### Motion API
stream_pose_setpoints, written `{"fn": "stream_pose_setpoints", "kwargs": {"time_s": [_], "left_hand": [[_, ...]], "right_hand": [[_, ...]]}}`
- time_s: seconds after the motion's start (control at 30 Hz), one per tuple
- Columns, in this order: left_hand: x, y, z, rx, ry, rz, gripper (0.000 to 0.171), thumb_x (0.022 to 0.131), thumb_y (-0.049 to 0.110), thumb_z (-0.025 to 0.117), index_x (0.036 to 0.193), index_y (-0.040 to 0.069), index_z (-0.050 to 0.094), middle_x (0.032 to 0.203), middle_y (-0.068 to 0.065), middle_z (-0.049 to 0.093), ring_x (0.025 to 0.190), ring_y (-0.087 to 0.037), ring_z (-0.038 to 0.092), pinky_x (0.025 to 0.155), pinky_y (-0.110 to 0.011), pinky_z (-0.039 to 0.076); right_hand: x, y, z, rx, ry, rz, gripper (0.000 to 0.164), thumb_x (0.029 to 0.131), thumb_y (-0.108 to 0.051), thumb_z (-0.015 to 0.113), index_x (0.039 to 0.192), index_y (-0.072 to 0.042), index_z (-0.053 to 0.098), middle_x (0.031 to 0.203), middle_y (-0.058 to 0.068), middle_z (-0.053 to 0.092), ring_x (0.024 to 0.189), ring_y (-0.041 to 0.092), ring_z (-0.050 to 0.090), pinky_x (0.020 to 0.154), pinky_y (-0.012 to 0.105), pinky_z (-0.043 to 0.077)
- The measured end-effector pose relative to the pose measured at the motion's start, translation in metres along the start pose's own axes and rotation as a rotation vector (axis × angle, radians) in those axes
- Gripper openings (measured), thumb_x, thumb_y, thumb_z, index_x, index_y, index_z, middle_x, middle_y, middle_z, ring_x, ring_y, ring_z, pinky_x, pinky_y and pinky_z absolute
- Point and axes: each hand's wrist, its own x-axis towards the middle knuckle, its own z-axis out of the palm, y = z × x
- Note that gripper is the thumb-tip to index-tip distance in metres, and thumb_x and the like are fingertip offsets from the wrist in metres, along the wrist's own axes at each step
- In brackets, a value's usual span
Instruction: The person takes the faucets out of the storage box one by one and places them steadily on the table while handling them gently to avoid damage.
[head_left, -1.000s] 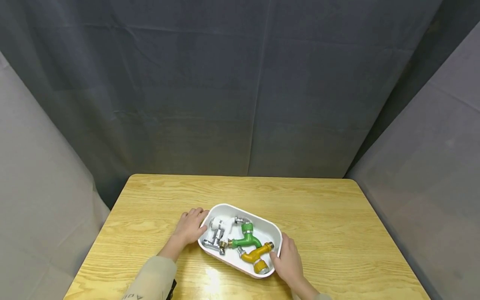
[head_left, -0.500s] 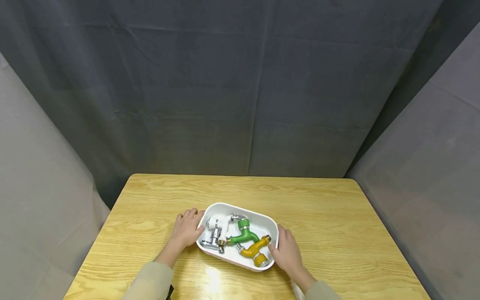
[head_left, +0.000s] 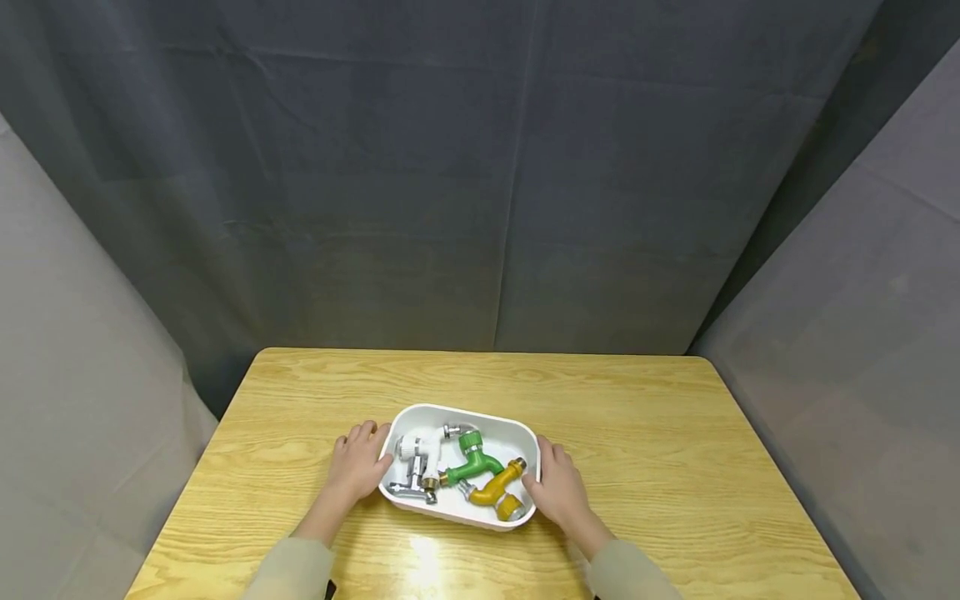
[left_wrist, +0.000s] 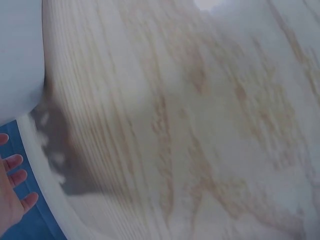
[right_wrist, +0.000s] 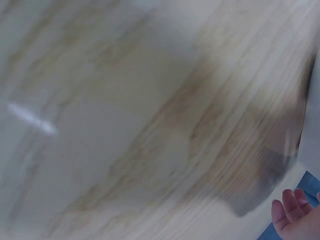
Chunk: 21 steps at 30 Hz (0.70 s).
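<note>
A white oblong tray (head_left: 457, 518) with rounded corners holds several taps. My left hand (head_left: 356, 467) holds its left end, thumb over the rim and fingers along the outside. At the right end, my right hand (head_left: 561, 490) grips likewise, its thumb lapping the rim. Inside lie a green tap (head_left: 474, 467), a yellow tap (head_left: 491, 493), a white tap (head_left: 433, 462) and chrome tap parts (head_left: 408, 490). In the left wrist view, fingers (left_wrist: 17, 177) show below the tray wall (left_wrist: 20, 60). The right wrist view shows fingers (right_wrist: 290, 207) near the tray's side.
A wood-grain table (head_left: 637, 450) carries the tray, which sits near the middle front. Behind it hangs a dark grey curtain (head_left: 375, 208). Pale grey cloth walls (head_left: 75, 375) stand at both sides.
Both hands have moved the tray to the left and turned it, its right end going away from me, so it lies less slanted. The taps have travelled with it.
</note>
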Motion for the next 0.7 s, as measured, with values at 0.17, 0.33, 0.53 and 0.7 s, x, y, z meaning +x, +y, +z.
{"fn": "stream_pose_setpoints", "kwargs": {"time_s": [0.17,0.33,0.53,0.7], "left_hand": [[-0.005,-0.005,-0.003,-0.019,0.014,-0.020,0.051,0.085,0.032,0.050,0.133,0.014,0.047,0.128,-0.013,0.046,0.119,-0.031,0.038,0.095,-0.057,0.029],[-0.011,-0.013,-0.006,-0.029,0.022,-0.043,0.050,0.085,0.031,0.050,0.132,0.014,0.047,0.128,-0.014,0.045,0.119,-0.032,0.038,0.094,-0.057,0.030],[-0.017,-0.025,-0.009,-0.040,0.035,-0.064,0.051,0.085,0.030,0.052,0.133,0.015,0.046,0.126,-0.014,0.046,0.118,-0.033,0.038,0.093,-0.058,0.030],[-0.023,-0.035,-0.011,-0.035,0.045,-0.080,0.051,0.085,0.030,0.052,0.133,0.013,0.046,0.126,-0.016,0.046,0.118,-0.035,0.038,0.092,-0.059,0.030]], "right_hand": [[0.004,-0.007,0.002,0.000,-0.007,-0.018,0.067,0.075,-0.025,0.060,0.135,-0.003,0.038,0.114,0.021,0.051,0.102,0.037,0.053,0.082,0.051,0.045],[0.009,-0.016,0.007,-0.010,-0.002,-0.051,0.067,0.074,-0.024,0.060,0.134,-0.003,0.039,0.110,0.020,0.052,0.097,0.036,0.054,0.079,0.050,0.046],[0.015,-0.027,0.013,-0.025,-0.015,-0.071,0.065,0.075,-0.026,0.059,0.134,-0.006,0.039,0.109,0.019,0.052,0.096,0.034,0.054,0.077,0.050,0.046],[0.019,-0.036,0.018,-0.045,-0.043,-0.084,0.066,0.075,-0.028,0.058,0.134,-0.006,0.039,0.109,0.019,0.052,0.095,0.033,0.055,0.077,0.049,0.046]]}}
